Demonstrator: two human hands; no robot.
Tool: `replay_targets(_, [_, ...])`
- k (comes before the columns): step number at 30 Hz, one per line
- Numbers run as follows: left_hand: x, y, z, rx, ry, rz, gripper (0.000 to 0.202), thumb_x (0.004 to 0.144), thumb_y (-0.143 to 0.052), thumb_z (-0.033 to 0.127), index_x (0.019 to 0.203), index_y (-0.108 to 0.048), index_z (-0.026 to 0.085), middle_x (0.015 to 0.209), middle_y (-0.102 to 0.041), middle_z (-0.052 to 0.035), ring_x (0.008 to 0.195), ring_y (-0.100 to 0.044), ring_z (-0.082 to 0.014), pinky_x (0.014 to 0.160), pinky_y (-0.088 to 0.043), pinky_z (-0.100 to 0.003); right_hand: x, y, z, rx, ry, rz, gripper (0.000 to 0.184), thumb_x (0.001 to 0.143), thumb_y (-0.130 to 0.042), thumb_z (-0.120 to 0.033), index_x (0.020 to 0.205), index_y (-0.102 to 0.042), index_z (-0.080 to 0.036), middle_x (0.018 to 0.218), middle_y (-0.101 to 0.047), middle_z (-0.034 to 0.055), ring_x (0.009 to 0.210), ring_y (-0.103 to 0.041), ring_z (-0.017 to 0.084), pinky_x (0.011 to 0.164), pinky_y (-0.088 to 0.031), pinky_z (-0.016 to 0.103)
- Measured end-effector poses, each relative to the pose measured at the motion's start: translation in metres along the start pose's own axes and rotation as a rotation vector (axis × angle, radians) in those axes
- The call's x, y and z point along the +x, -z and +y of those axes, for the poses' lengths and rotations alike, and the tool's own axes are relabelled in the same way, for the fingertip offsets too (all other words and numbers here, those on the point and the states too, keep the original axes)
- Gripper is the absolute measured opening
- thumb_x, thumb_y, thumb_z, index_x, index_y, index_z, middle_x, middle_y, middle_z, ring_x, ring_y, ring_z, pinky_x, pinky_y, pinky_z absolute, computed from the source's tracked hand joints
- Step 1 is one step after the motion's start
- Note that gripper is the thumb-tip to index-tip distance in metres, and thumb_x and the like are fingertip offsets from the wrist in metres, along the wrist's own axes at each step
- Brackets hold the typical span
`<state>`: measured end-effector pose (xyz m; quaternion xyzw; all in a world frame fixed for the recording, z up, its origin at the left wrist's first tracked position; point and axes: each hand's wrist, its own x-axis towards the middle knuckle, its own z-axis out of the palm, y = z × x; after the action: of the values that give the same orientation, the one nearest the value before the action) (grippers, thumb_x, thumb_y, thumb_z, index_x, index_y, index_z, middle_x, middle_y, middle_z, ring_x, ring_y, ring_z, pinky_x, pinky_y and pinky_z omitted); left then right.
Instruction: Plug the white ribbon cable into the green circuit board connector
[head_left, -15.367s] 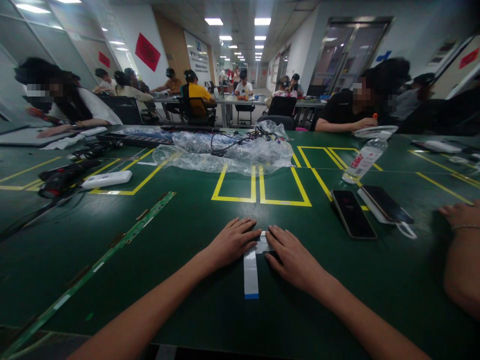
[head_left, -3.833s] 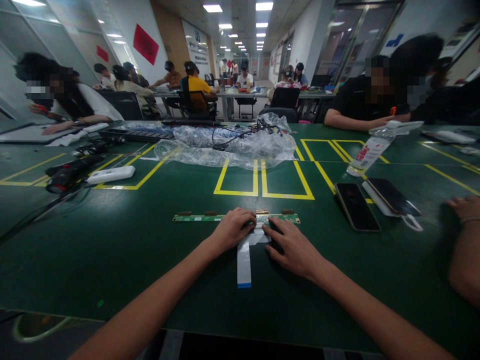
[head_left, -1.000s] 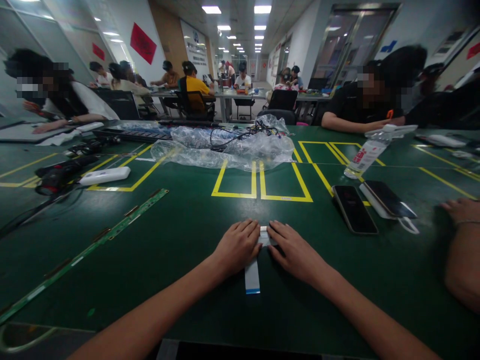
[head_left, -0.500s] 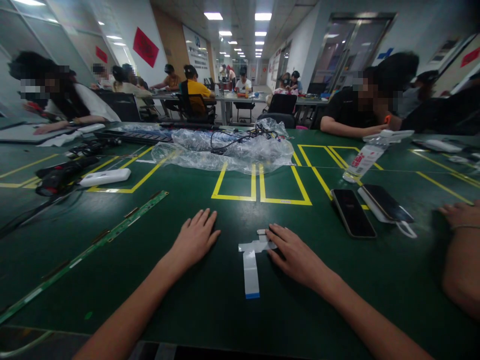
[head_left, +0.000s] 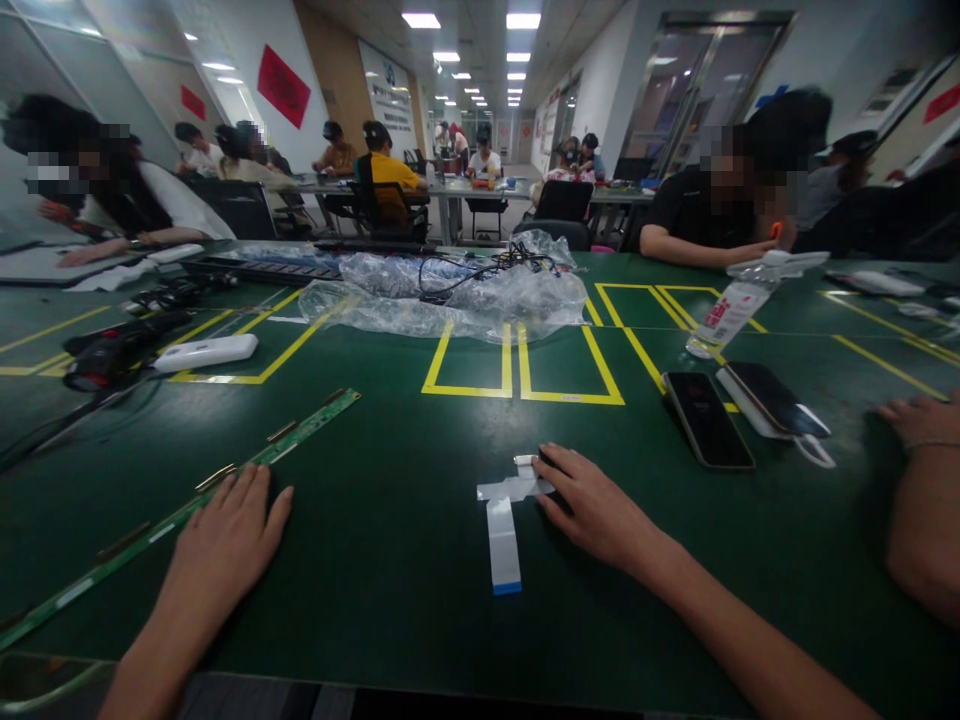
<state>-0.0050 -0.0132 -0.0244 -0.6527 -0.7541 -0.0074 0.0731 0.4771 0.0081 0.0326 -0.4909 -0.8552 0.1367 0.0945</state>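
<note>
A long, narrow green circuit board [head_left: 171,524] lies slantwise on the left of the green table [head_left: 390,560]. My left hand [head_left: 229,525] rests over its middle, fingers stretched out and touching the board's edge, without gripping it. In front of me lies a white flat ribbon cable [head_left: 503,545] with a blue end and a bent upper part. My right hand [head_left: 592,505] lies flat beside it, open, its fingertips at the cable's upper right end. Whether those fingertips press on the cable I cannot tell.
Crumpled clear plastic wrap [head_left: 457,300] with black cables lies across the table beyond the yellow tape outlines. To the right are two phones [head_left: 706,420] and a tilted bottle [head_left: 727,318]. A white device [head_left: 206,352] lies left. Another person's arm [head_left: 926,510] rests at the right edge.
My left hand has moved left and toward me, from the bare table onto the circuit board. The board has shifted slightly to the right. My right hand and the ribbon cable have stayed nearly still.
</note>
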Motion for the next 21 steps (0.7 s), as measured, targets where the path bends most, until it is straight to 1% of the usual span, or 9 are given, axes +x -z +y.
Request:
replay_targets(2, [-0.007,0.003,0.015,-0.003,-0.061,0.053,0.073,0.096,-0.024,0.050,0.144,-0.040,-0.003,0.145,-0.048,-0.0260,0.138,-0.043,-0.0362,0.111,-0.038,-0.052,-0.001,0.000,0.000,0.006,-0.004,0.002,0.053,0.096,-0.051,-0.038,0.145,-0.048,-0.019,0.154,-0.041,0.0141,0.142,-0.036,0.032,0.115,-0.033,0.057])
replay_targets(4, [-0.012,0.010,0.034,-0.005,-0.100,0.086,0.073,0.096,-0.023,0.051,0.141,-0.046,-0.002,0.141,-0.051,-0.0253,0.134,-0.047,-0.0356,0.110,-0.040,-0.049,-0.001,0.000,0.001,0.007,-0.004,0.007,0.053,0.096,-0.052,-0.038,0.145,-0.048,-0.019,0.154,-0.041,0.0141,0.142,-0.037,0.032,0.115,-0.032,0.056])
replay_targets(7, [-0.017,0.021,0.065,-0.025,-0.175,0.098,0.070,0.097,-0.024,0.050,0.136,-0.053,0.001,0.140,-0.052,-0.0243,0.130,-0.050,-0.0363,0.107,-0.043,-0.050,-0.002,0.000,0.001,0.007,-0.007,0.006,0.053,0.096,-0.053,-0.037,0.145,-0.049,-0.019,0.154,-0.041,0.0148,0.142,-0.037,0.033,0.115,-0.032,0.057])
replay_targets(12, [-0.020,0.039,0.122,-0.115,-0.341,0.091,0.057,0.098,-0.033,0.044,0.140,-0.052,0.010,0.144,-0.051,-0.0182,0.132,-0.049,-0.0336,0.109,-0.043,-0.049,-0.004,0.000,0.003,-0.017,0.000,-0.002,0.054,0.096,-0.052,-0.038,0.146,-0.047,-0.020,0.155,-0.040,0.0155,0.142,-0.036,0.033,0.114,-0.032,0.057])
replay_targets(16, [-0.010,0.056,0.163,-0.140,-0.468,0.023,0.051,0.098,-0.038,0.037,0.142,-0.050,0.014,0.145,-0.051,-0.0160,0.133,-0.049,-0.0315,0.109,-0.043,-0.049,-0.004,0.000,0.002,-0.032,-0.002,-0.009,0.055,0.096,-0.052,-0.040,0.147,-0.046,-0.020,0.155,-0.039,0.0155,0.143,-0.035,0.033,0.114,-0.033,0.057])
replay_targets(19, [0.003,0.067,0.187,-0.147,-0.591,-0.022,0.049,0.097,-0.042,0.035,0.141,-0.050,0.014,0.144,-0.051,-0.0161,0.131,-0.050,-0.0308,0.108,-0.044,-0.049,-0.003,-0.001,-0.002,-0.063,-0.015,-0.007,0.057,0.096,-0.051,-0.042,0.147,-0.047,-0.018,0.156,-0.037,0.0175,0.143,-0.034,0.036,0.114,-0.032,0.059])
replay_targets(21, [0.012,0.071,0.202,-0.164,-0.672,-0.024,0.046,0.097,-0.043,0.032,0.139,-0.052,0.015,0.142,-0.053,-0.0157,0.127,-0.052,-0.0305,0.105,-0.046,-0.049,-0.002,-0.002,-0.005,-0.092,-0.004,0.015,0.057,0.095,-0.052,-0.042,0.145,-0.049,-0.016,0.156,-0.036,0.0192,0.144,-0.032,0.036,0.115,-0.029,0.058])
